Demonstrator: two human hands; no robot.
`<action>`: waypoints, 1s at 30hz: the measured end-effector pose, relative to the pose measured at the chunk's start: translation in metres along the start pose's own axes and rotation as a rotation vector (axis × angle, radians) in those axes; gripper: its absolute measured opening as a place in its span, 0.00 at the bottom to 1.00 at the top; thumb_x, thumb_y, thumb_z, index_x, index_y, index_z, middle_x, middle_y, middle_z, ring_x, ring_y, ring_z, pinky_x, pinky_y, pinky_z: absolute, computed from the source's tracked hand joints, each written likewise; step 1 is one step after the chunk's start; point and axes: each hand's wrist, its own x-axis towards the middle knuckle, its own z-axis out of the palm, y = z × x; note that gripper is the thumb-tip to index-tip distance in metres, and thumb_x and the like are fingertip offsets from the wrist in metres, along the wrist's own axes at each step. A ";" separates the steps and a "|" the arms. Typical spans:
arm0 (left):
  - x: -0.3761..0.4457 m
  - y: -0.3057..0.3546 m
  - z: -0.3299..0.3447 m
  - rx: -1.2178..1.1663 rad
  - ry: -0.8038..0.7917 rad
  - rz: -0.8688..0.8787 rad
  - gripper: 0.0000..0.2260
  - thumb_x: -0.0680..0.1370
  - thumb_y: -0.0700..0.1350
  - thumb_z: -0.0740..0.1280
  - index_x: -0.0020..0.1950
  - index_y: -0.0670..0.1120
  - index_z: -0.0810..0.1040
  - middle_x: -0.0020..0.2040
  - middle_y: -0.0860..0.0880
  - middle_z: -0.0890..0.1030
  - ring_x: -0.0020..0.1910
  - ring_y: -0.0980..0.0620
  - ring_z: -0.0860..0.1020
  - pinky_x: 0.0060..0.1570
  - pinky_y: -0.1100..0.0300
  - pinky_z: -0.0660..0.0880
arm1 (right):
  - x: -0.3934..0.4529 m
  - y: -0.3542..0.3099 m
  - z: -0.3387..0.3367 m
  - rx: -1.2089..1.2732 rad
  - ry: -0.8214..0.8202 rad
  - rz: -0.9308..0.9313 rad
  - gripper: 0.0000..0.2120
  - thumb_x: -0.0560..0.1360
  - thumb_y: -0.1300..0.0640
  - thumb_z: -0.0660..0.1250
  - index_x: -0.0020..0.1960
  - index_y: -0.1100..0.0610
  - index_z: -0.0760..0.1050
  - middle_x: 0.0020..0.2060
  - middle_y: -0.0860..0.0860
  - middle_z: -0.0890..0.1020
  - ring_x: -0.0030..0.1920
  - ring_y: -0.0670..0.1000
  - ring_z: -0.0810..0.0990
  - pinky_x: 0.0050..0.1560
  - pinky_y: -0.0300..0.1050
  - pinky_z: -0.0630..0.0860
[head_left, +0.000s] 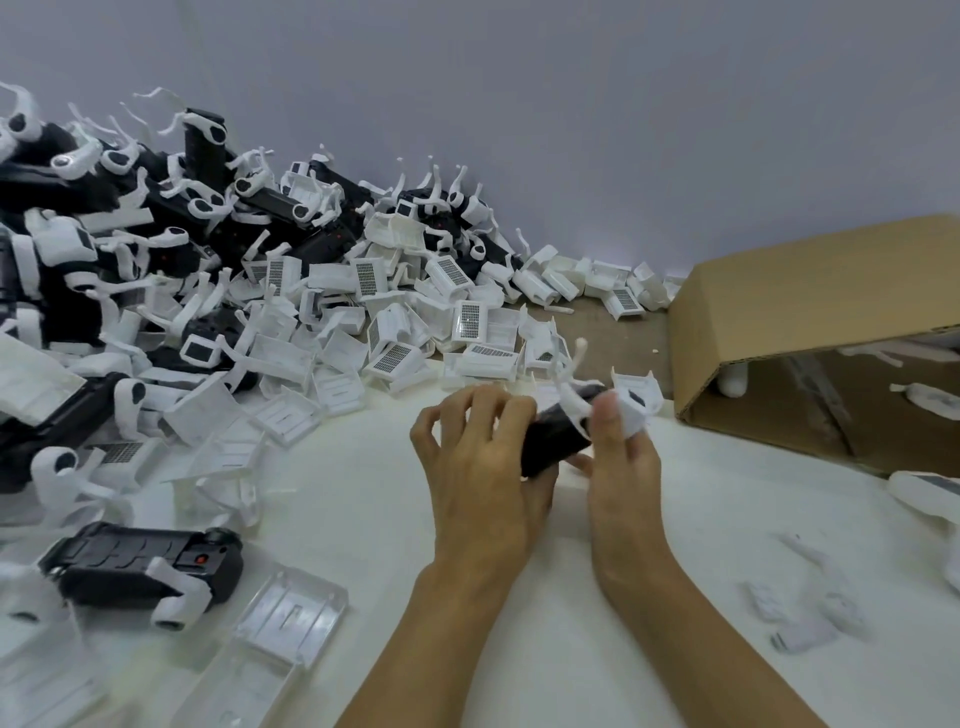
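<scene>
Above the white table (519, 597), in the middle of the view, my left hand (478, 467) grips a black plastic body (553, 434) with its fingers curled over the top. My right hand (621, 462) pinches a white plastic cover (636, 400) at the black body's far end, thumb on top. A thin white arm (571, 364) sticks up from that end. The join between the cover and the black body is blurred.
A big heap of black bodies with white arms (156, 234) and loose white covers (395, 312) fills the left and back. One black unit (145, 566) lies at the near left beside clear covers (291, 623). An open cardboard box (821, 338) lies on its side at right.
</scene>
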 end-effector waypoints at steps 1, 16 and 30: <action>0.000 0.000 -0.001 -0.084 0.013 -0.037 0.19 0.64 0.45 0.83 0.48 0.46 0.78 0.50 0.48 0.77 0.55 0.47 0.71 0.57 0.52 0.66 | -0.001 0.000 0.001 0.005 -0.036 0.005 0.35 0.63 0.21 0.63 0.56 0.46 0.80 0.54 0.46 0.86 0.56 0.45 0.83 0.54 0.45 0.80; 0.029 -0.008 -0.017 -1.733 -0.225 -1.332 0.20 0.72 0.52 0.67 0.56 0.40 0.85 0.52 0.41 0.85 0.49 0.44 0.84 0.54 0.47 0.78 | -0.007 -0.005 0.000 -0.081 -0.216 -0.039 0.19 0.67 0.36 0.69 0.51 0.45 0.86 0.53 0.47 0.85 0.57 0.47 0.83 0.53 0.40 0.79; 0.019 -0.015 -0.011 -1.905 -0.322 -1.422 0.21 0.83 0.49 0.58 0.67 0.38 0.80 0.59 0.43 0.83 0.52 0.46 0.83 0.52 0.54 0.81 | -0.011 0.009 0.003 -0.366 -0.260 -0.360 0.13 0.66 0.61 0.81 0.45 0.49 0.83 0.58 0.48 0.75 0.65 0.47 0.76 0.61 0.30 0.68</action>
